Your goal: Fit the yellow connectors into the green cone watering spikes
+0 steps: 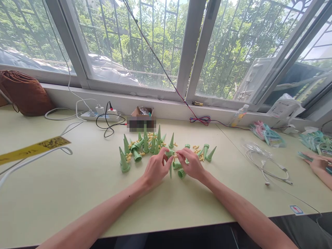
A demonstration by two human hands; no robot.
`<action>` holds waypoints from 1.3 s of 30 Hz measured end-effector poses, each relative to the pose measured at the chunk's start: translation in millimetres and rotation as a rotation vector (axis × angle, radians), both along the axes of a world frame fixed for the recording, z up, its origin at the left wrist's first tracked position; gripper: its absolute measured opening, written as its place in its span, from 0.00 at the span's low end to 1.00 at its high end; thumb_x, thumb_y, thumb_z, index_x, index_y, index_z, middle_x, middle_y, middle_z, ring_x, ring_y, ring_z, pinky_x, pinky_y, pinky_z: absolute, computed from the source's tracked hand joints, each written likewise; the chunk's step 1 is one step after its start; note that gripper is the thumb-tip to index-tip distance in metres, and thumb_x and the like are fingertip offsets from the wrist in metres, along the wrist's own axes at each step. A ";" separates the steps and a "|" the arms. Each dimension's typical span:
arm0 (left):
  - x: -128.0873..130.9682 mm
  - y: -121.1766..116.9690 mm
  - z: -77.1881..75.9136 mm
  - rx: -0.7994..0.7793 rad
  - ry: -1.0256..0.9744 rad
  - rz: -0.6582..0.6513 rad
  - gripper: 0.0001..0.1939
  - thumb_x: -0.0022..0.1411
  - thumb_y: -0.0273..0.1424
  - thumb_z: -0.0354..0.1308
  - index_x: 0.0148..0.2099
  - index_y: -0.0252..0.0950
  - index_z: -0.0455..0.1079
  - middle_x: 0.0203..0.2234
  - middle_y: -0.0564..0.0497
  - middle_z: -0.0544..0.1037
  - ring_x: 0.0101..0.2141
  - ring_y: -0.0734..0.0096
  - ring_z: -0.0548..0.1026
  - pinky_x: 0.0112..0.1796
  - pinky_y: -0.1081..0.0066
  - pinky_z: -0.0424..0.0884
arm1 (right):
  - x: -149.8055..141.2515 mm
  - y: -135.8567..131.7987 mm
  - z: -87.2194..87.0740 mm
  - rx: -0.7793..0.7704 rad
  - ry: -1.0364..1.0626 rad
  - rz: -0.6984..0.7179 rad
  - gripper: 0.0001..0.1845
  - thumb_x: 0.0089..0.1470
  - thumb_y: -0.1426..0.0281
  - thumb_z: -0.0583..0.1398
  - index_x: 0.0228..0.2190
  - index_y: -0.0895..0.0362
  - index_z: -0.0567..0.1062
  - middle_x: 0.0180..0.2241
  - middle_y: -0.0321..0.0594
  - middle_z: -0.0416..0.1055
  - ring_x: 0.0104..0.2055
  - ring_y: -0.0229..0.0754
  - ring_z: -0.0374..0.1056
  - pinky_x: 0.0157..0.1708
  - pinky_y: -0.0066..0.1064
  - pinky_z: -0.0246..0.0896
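Note:
My left hand [157, 165] is closed around a green plastic cone spike [170, 171], its wide collar up and its point down. Close beside it, my right hand [192, 163] pinches a small yellow plastic fitting [175, 156] at the collar's side; whether the two parts touch I cannot tell. Left of my hands stands a group of green spikes [125, 165], mostly upright, several with yellow fittings at their sides. Loose green spikes [206, 151] and a small pile of yellow fittings [198, 151] lie to the right. Another green spike [181, 173] lies under my right hand.
Behind the spikes are a small cardboard box [151, 111], a power strip [114, 117] and a coiled red-black cable [201, 120]. White cables [269, 173] lie to the right, near bagged items [272, 135]. Another person's hand [317, 164] is at the far right. A yellow tag [33, 149] juts in from the left.

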State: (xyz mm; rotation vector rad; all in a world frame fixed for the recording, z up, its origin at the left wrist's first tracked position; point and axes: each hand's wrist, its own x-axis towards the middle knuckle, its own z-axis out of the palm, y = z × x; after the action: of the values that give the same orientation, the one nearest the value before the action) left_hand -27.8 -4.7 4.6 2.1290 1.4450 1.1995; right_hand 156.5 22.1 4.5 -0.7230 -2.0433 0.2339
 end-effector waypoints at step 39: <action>1.4 1.4 -0.5 0.079 -0.117 0.044 0.10 0.66 0.37 0.55 0.44 0.40 0.61 0.18 0.61 0.67 0.16 0.78 0.61 0.23 0.75 0.60 | -0.1 -2.4 1.6 -0.013 0.032 -0.004 0.10 0.64 0.73 0.52 0.38 0.55 0.73 0.27 0.37 0.65 0.26 0.37 0.60 0.27 0.29 0.59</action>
State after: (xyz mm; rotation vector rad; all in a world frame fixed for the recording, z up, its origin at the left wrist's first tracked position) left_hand -26.4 -3.3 4.0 2.0492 1.4231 1.3947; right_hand 156.4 19.7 6.1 -0.7272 -2.0110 0.2554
